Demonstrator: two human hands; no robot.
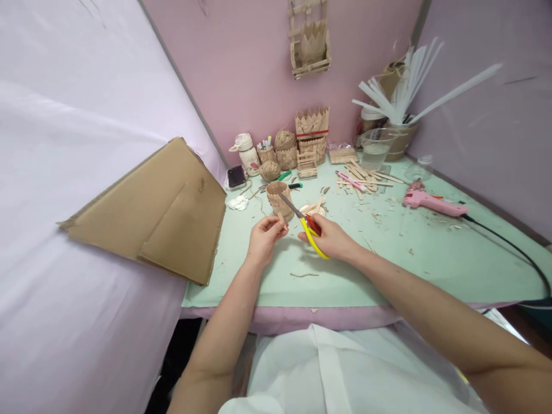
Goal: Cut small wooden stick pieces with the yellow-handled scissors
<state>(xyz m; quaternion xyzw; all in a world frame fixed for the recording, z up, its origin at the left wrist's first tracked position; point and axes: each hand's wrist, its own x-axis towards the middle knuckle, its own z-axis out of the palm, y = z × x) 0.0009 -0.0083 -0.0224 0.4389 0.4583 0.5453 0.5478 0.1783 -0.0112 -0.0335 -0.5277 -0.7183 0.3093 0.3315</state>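
My left hand (266,237) is closed, its thumb and fingers pinching a small pale wooden piece (282,220). In my right hand (330,237) are scissors (318,244) with yellow and red handles, their dark blades pointing up and left. The blades pass in front of a round wooden cup (278,198) that stands upright on the table, just beyond my left hand. Beside the cup, behind the scissors, wooden bits lie on a pale round item (314,209) that is partly hidden.
Pink glue gun (435,204) with a black cord at right; wooden sticks (362,177) and pink pen behind. Twine balls, a bottle (247,155) and small wooden holders line the back wall. A cardboard sheet (172,213) leans at left. Scraps dot the green table (345,287).
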